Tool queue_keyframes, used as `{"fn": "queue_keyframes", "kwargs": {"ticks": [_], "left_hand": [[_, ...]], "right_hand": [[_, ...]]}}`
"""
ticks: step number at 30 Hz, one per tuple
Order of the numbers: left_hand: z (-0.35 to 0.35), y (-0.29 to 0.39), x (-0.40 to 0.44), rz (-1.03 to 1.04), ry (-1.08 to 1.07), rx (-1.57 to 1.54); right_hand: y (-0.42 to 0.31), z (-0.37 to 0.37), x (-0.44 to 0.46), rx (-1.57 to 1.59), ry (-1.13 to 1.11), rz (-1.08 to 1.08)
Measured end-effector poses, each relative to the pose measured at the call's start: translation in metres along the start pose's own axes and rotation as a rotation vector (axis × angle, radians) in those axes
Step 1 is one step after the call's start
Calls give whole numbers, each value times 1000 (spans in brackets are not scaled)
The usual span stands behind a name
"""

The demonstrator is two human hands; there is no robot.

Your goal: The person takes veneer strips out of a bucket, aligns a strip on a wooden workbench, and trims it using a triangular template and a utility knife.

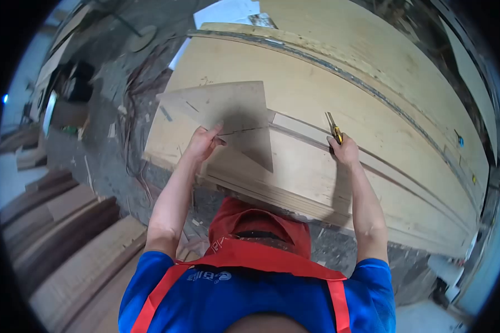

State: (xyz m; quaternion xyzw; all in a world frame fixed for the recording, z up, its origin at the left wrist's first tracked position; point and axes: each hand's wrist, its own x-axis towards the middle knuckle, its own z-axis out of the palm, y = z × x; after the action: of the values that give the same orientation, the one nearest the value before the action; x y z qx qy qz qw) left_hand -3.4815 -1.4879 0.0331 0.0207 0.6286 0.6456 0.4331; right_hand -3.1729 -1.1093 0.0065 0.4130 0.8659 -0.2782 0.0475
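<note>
My left hand (202, 146) pinches the slanting edge of a thin, grey-brown triangular sheet (244, 102) over the left part of a broad, pale wooden surface (303, 183). My right hand (346, 150) is closed round a yellow-and-black utility knife (336, 133) (slim end pointing away from me), near a long, narrow pale strip (300, 127).
</note>
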Motion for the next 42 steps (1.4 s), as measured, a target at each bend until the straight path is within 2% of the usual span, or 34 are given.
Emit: {"fn": "queue_keyframes", "kwargs": {"ticks": [4, 7, 11, 16, 20, 23, 28, 36, 40, 42], "left_hand": [[-11, -2, 53, -184, -99, -22], [-12, 7, 66, -302, -236, 45], [-17, 9, 76, -383, -307, 76], [-21, 4, 81, -419, -318, 92], [-17, 13, 85, -507, -279, 244], [-4, 29, 78, -574, -250, 445], [4, 36, 71, -562, -250, 592], [-1, 34, 86, -574, -308, 802], [4, 42, 87, -584, -399, 985], [0, 61, 89, -258, -334, 1146]], "right_hand": [[-14, 0, -2, -36, 12, 112], [-16, 0, -2, -65, -2, 159], [-16, 3, -1, -78, -16, 199], [-14, 1, 0, -83, -42, 210], [-12, 5, 0, -87, 46, 146], [-15, 4, -3, -84, 24, 175], [-16, 0, 1, -128, -54, 211], [-16, 4, 2, -158, -27, 233], [-18, 3, 3, -138, -44, 251], [-18, 3, 3, -135, -39, 257]]}}
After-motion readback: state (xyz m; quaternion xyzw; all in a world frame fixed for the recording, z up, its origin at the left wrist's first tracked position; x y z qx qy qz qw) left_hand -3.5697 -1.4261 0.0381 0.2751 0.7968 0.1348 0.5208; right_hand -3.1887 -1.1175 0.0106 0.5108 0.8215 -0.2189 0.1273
